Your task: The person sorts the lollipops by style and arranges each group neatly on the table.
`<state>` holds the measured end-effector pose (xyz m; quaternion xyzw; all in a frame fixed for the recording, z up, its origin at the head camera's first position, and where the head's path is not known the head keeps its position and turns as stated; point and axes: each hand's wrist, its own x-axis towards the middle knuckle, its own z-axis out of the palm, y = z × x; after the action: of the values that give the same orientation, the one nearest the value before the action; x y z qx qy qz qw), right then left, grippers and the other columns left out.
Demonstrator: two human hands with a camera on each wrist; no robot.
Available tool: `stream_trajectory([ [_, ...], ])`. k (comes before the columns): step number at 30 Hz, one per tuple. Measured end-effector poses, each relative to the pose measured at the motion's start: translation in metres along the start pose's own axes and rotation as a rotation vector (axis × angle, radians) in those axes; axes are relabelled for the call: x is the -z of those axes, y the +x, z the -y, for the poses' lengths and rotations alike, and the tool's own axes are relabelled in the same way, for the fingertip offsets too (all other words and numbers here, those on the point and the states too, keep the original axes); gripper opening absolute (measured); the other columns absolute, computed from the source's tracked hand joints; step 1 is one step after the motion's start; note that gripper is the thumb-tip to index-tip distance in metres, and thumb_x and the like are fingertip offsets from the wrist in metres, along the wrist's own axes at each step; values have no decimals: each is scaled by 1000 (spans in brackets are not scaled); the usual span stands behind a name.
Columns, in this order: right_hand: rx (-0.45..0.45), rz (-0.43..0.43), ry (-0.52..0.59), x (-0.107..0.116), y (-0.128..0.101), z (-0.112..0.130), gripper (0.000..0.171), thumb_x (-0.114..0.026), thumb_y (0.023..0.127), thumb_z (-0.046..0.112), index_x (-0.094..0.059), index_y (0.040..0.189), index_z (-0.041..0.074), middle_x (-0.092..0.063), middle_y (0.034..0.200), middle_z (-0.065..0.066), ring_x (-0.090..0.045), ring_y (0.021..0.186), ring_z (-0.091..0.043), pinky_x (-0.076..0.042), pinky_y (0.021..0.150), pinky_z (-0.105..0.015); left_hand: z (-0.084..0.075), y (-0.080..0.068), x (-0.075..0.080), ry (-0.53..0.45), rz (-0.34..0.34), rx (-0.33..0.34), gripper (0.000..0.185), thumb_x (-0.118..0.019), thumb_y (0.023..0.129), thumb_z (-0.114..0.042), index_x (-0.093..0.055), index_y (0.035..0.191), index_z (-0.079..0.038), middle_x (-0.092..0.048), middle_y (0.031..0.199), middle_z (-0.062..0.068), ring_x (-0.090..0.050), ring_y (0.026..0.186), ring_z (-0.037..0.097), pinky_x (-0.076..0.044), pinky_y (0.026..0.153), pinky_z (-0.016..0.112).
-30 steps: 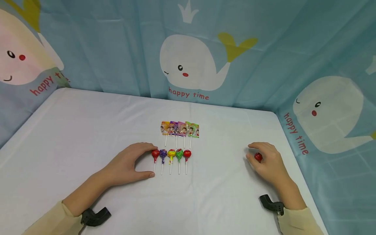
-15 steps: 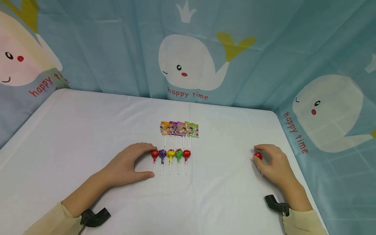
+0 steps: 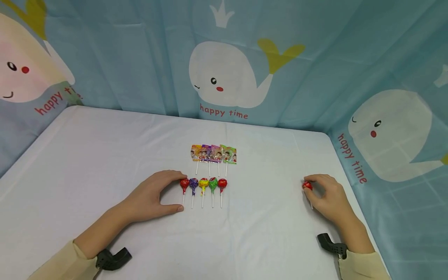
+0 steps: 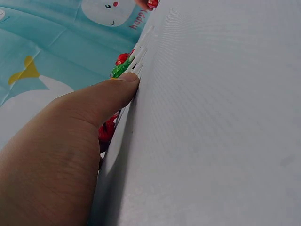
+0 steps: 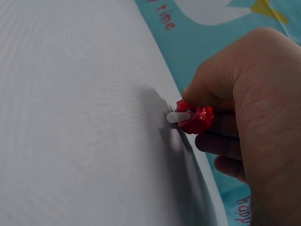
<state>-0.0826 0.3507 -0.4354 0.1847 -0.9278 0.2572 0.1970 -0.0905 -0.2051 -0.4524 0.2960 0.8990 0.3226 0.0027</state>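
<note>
— Two big things first: whale-print curtain [image 3: 140, 58] all round, white table [image 3: 87, 155] beneath. Anything on the cloth?

— At the centre, toward twelve o'clock, four flat packeted lollipops [image 3: 214, 153], overlapping edge to edge, sticks pointing to six. Just below, five round lollipops [image 3: 203, 182] side by side, heads level, sticks to six as well. Looks like deliberate lining-up, judging by the even spacing.

— And the left hand [image 3: 150, 196]?

— Resting on the cloth at nine o'clock of that round row. Fingers loosely arched, forefinger tip touching or almost touching the leftmost red head, thumb [image 4: 94, 101] flat beside the stick ends. Gripping nothing; probably serving as a stop for the row's end.

— The right hand [image 3: 327, 198]?

— Well apart, out at three o'clock, near the table's edge. Fingers curled, pinching a red lollipop [image 3: 307, 186] by its head, stick slanting toward six. From the wrist view, wrapped head [image 5: 197, 118] tucked against the fingertips, white stick poking clear.

— Why by the head?

— Likely for keeping the stick free to aim; hard to tell more.
</note>
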Motion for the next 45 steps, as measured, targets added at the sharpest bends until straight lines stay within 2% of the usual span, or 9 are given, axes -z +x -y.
stream_trajectory([
  [13, 21, -25, -14, -1, -3, -2, 31, -84, 79, -10, -79, 108, 2, -79, 103, -6, -70, 100, -30, -38, 100, -5, -1, 1, -1, -5, 6, -1, 85, -97, 81, -48, -61, 154, -23, -60, 154, -6, -53, 145, 24, -43, 120, 54],
  [23, -42, -27, 18, -1, -3, 0, 31, -85, 82, -10, -80, 108, 5, -78, 103, -4, -70, 100, -27, -38, 98, -4, -1, 1, -1, 1, 7, 6, 86, -97, 81, -49, -61, 155, -23, -60, 154, -5, -53, 145, 24, -44, 120, 55],
  [29, -45, -34, 36, -1, -1, 1, 31, -86, 82, -10, -80, 108, 6, -78, 104, -3, -69, 101, -25, -39, 99, -4, -1, 2, -1, -2, 5, -5, 85, -97, 81, -48, -61, 155, -22, -60, 154, -5, -53, 146, 24, -44, 120, 55],
  [45, 3, -55, 129, -8, 18, 12, 28, -85, 84, -9, -80, 108, 4, -78, 104, -6, -70, 102, -17, -45, 99, -10, 0, 1, 0, -4, 2, 9, 85, -98, 80, -46, -62, 154, -22, -61, 153, -5, -53, 146, 25, -43, 120, 56],
])
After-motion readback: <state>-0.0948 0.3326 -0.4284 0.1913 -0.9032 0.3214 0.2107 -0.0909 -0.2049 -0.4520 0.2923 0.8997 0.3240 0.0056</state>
